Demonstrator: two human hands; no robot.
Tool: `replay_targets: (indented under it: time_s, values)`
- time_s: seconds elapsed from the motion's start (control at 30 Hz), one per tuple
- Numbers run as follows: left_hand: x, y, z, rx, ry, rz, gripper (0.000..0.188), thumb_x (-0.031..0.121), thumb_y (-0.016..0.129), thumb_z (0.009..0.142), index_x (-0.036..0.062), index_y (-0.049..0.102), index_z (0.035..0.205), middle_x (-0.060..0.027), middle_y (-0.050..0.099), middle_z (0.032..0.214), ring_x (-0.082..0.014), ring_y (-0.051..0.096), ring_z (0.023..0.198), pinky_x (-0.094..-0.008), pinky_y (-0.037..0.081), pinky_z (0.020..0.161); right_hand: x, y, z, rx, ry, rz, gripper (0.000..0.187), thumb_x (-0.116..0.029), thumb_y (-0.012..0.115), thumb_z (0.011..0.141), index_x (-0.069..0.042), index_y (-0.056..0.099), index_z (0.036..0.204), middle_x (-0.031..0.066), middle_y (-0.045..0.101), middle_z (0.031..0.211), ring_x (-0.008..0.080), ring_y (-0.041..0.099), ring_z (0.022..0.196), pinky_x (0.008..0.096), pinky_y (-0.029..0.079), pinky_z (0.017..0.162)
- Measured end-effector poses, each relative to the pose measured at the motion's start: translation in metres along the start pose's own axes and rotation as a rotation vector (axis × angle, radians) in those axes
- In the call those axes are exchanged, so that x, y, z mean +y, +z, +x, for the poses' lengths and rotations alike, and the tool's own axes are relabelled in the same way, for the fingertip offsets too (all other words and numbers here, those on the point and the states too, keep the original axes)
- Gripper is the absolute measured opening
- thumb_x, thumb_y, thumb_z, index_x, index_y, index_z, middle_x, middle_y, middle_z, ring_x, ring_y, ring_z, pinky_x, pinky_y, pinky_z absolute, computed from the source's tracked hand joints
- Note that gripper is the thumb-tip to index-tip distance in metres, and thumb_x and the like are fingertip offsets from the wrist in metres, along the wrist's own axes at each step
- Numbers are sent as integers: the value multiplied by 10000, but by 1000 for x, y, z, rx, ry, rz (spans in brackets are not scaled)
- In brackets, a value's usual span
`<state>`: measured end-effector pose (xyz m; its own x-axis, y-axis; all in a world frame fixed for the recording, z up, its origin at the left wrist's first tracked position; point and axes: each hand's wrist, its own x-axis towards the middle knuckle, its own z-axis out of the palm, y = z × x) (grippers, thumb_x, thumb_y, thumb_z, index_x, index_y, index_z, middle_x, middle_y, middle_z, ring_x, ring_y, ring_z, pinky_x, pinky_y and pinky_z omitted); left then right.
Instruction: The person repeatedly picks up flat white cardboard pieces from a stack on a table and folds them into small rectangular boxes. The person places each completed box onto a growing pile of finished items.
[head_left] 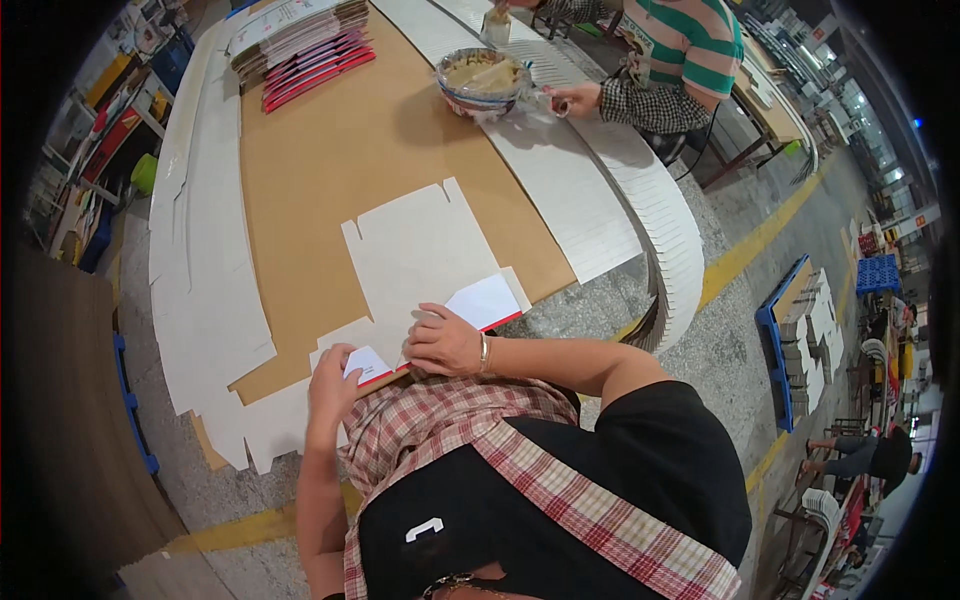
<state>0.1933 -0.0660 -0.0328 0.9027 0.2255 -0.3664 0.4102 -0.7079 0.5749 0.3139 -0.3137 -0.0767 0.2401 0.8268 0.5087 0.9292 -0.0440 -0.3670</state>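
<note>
A flat cardboard box blank (425, 245), pale grey inside with notched corners, lies at the table's near edge. Its near strip is folded over and shows a white face with a red border. My left hand (332, 385) grips the left end of this strip, thumb on the white face and fingers at the outer edge. Over the middle of the fold rests my right hand (443, 340), its fingers bent and pressed on the board. The undersides of both hands are hidden.
A brown cardboard sheet (300, 200) covers the table, with white cardboard strips (195, 250) along its sides. Folded boxes (300, 45) are stacked at the far left. A plastic-lined bowl of paste (480, 80) stands near a co-worker's hand (577, 98). A blue pallet (775, 330) holds cardboard at right.
</note>
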Motion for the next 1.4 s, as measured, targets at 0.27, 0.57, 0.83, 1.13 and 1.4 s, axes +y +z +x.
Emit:
replay_targets:
  time_s: [0.27,0.57,0.83,1.13,1.4]
  values:
    - [49,64,-48,224,236,561,829,332,813,767,382,403,1486,-275,378,1388,-544,362,1235,-699,346,940,-29,-20,-2,-136,218,-49,150,-228,681,849,-96,675,920,59,652,1094,223,600,1089,476,426,1017]
    - [46,70,-49,83,149,535,819,266,777,810,398,366,1507,-322,271,1491,-609,253,1334,-765,300,978,-56,32,2,83,1639,1716,467,-480,690,915,-19,653,985,85,698,867,162,677,745,257,550,630]
    - [43,52,-62,152,265,358,799,232,755,814,212,359,1508,-296,311,1475,-547,332,1328,-641,348,1048,-74,36,9,76,1417,1236,495,-466,564,990,12,684,946,144,715,897,226,694,693,316,569,625]
    - [35,69,-22,192,655,236,775,292,781,770,-75,454,1370,-258,413,1442,-422,398,1351,-484,357,1117,-17,25,16,460,340,-3,333,-203,657,790,-78,642,1098,153,616,1057,366,548,981,455,457,859]
    - [6,9,-64,212,201,411,652,435,821,699,-16,670,1145,-187,688,1146,-349,616,1133,-422,459,1014,-29,14,54,-628,316,-390,493,-367,660,824,-113,604,1243,104,562,1167,298,546,1116,558,431,943]
